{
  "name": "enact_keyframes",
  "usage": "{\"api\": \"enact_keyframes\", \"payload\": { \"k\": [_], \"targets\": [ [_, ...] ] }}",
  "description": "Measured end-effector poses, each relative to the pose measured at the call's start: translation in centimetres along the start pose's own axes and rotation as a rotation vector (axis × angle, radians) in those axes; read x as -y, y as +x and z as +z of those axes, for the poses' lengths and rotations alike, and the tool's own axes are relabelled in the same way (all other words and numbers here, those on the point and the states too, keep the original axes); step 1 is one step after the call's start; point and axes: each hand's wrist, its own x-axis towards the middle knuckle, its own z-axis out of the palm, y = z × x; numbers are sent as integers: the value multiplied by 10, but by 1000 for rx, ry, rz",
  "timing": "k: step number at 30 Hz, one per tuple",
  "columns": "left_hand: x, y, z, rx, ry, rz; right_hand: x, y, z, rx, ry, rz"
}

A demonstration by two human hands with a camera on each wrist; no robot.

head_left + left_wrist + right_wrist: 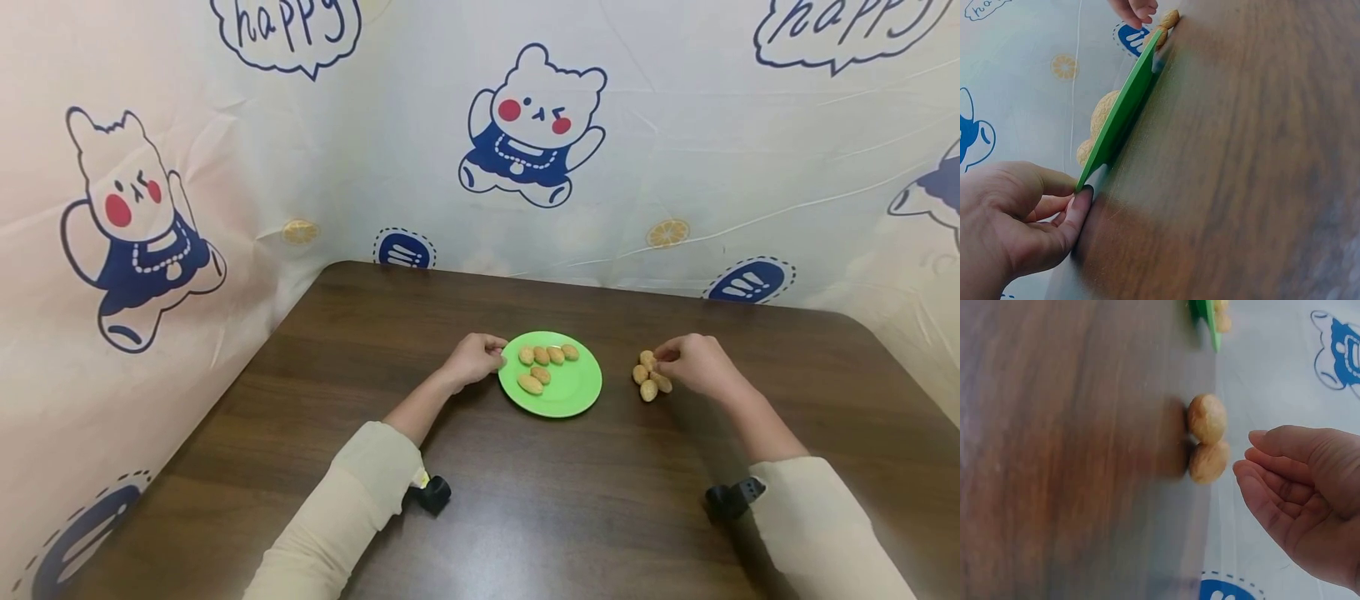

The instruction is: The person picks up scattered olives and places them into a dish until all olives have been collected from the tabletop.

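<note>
A round green plate point(573, 392) lies on the table with several tan nuts in the shell point(531, 384) on it, some in a row along its far side. My left hand point(472, 360) pinches the plate's left rim between thumb and fingers, as the left wrist view confirms. To the right of the plate, several more nuts point(648, 390) sit in a small cluster. Just over that cluster is my right hand point(697, 364). In the right wrist view, its thumb and fingers are slightly bent, with a gap between them, apart from the two visible nuts point(1208, 419).
The dark wooden table point(540, 517) extends around the plate and the cluster. A pale curtain point(405, 142) with cartoon figures hangs behind and beside it. Small black cameras point(433, 494) are worn at both wrists, over beige sleeves.
</note>
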Motion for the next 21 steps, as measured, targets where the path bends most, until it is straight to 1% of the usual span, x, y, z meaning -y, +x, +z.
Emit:
{"api": "enact_keyframes", "payload": {
  "k": [7, 16, 21],
  "targets": [
    [0, 0, 1, -7, 4, 3, -7, 9, 4, -13, 5, 46],
    [0, 0, 0, -4, 3, 3, -12, 22, 8, 35, 27, 115],
    [-1, -1, 0, 9, -22, -7, -15, 25, 11, 47, 42, 121]
  ]
}}
